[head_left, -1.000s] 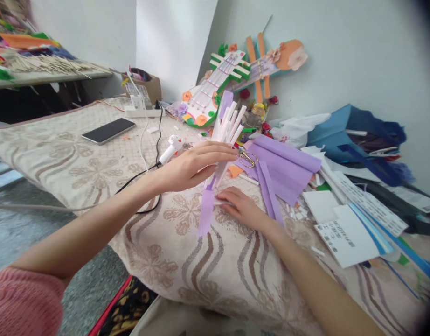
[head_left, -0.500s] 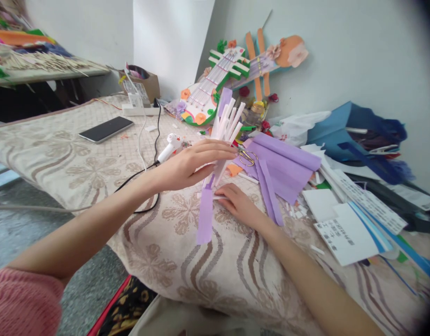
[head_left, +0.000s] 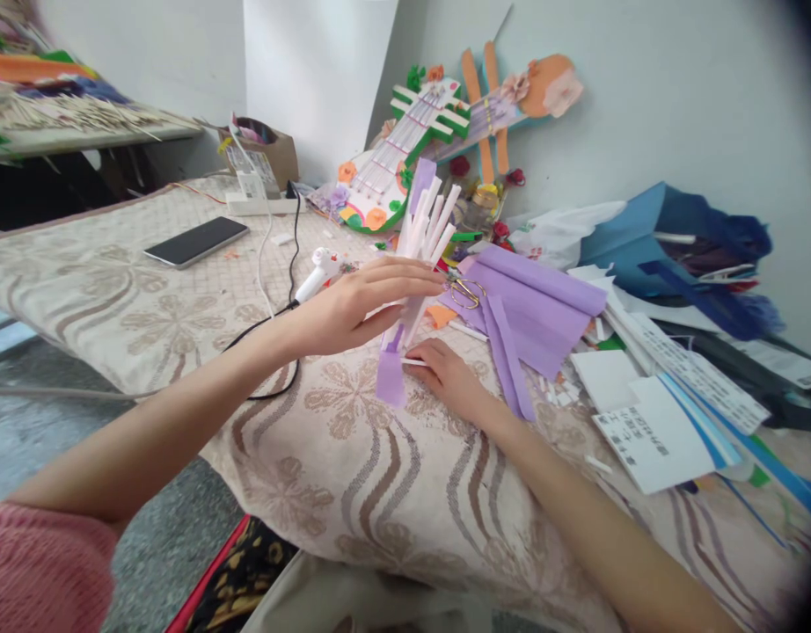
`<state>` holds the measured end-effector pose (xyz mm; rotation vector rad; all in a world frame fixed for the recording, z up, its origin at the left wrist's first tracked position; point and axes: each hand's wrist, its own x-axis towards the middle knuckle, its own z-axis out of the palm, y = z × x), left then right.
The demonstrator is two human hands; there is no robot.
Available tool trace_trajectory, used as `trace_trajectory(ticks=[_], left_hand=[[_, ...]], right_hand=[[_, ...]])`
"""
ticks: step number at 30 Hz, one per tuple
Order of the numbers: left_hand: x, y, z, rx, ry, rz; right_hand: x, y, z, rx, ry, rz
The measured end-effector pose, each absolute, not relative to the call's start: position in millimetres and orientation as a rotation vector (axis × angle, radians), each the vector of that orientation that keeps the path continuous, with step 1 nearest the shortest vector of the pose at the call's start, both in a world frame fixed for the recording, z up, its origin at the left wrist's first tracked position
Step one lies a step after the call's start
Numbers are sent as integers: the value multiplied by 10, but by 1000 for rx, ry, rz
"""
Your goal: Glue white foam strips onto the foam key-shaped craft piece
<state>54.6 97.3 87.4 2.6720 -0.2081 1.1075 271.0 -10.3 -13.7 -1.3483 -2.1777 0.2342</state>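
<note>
Your left hand [head_left: 359,303] is closed around the bundle of white paper sticks [head_left: 427,224], tilted above the worktop [head_left: 353,475], with the purple strip [head_left: 392,374] dangling below. Your right hand [head_left: 449,378] rests on a loose stick [head_left: 413,361]; I cannot tell if it grips. Loosen your left hand and the fanned sticks could slip out.

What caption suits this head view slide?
Left hand grips white paper sticks with a purple strip; right hand rests on the patterned cloth.

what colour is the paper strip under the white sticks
Light purple; the strip shows best in the head view.
</note>
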Motion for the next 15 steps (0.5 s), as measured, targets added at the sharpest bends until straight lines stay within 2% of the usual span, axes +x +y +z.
trace_trajectory(ticks=[15], left_hand=[[508,987,877,2762,-204,1015]], right_hand=[[2666,-26,-241,-1372,-2129,179]])
